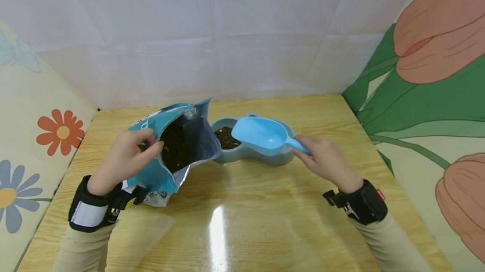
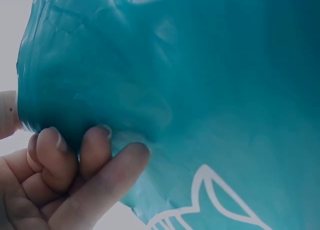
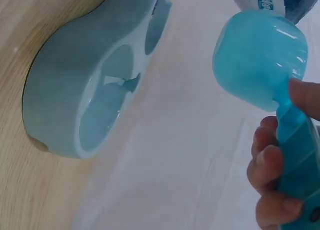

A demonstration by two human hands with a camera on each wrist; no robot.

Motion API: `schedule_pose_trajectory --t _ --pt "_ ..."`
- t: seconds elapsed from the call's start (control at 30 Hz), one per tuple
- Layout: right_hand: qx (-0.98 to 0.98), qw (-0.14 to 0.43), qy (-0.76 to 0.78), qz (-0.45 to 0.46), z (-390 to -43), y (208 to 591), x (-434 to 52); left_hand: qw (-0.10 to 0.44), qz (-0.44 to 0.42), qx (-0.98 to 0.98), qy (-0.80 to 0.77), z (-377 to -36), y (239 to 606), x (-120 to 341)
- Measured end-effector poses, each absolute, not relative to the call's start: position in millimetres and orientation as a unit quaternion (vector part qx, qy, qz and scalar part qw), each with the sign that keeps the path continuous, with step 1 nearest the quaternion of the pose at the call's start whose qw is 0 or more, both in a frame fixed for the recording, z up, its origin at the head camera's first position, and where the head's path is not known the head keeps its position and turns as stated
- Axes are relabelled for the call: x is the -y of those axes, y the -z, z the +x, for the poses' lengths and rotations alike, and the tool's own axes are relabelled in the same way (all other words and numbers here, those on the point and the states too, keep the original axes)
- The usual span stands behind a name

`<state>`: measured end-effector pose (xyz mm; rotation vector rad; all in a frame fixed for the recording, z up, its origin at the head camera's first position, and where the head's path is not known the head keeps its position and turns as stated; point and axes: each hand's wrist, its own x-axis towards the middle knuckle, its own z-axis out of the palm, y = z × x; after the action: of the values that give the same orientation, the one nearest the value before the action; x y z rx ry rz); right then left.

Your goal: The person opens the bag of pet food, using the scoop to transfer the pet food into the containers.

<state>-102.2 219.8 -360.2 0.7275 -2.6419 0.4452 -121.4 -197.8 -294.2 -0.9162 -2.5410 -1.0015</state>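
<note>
My left hand [image 1: 130, 154] pinches the near-left rim of an opened teal bag [image 2: 200, 80], thumb on the inner side and curled fingers on the outside. The bag's mouth leans to the right, showing a silvery lining and dark brown granules [image 1: 175, 150]. In my right hand [image 1: 326, 158] is a light blue scoop [image 1: 261, 133], gripped by its handle; its bare blue inside shows. The scoop hangs over a grey-blue double bowl [image 3: 70, 85] and hides part of it in the head view. More dark granules [image 1: 226, 138] lie in the bowl's left compartment.
The bag and the bowl stand on a wooden table [image 1: 242, 221] with a bright glare streak. A white sheet [image 1: 227, 44] hangs behind it. Panels with painted flowers [image 1: 62, 133] flank both sides.
</note>
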Motion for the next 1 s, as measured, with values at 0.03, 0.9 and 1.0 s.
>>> schedule_pose_trajectory --t 0.03,0.9,1.0 --pt "0.934 0.185 -0.161 0.261 -101.2 359.3 -219.5 0.131 -0.314 0.875 0.343 -121.4 294.3 197.9" --pt "0.897 0.214 -0.207 0.327 -73.3 331.6 -209.9 0.136 -0.325 0.871 0.342 -122.4 295.3 198.4" --pt "0.897 0.213 -0.206 0.33 -73.9 329.5 -208.5 0.137 -0.323 0.873 0.34 -122.8 295.0 198.0"
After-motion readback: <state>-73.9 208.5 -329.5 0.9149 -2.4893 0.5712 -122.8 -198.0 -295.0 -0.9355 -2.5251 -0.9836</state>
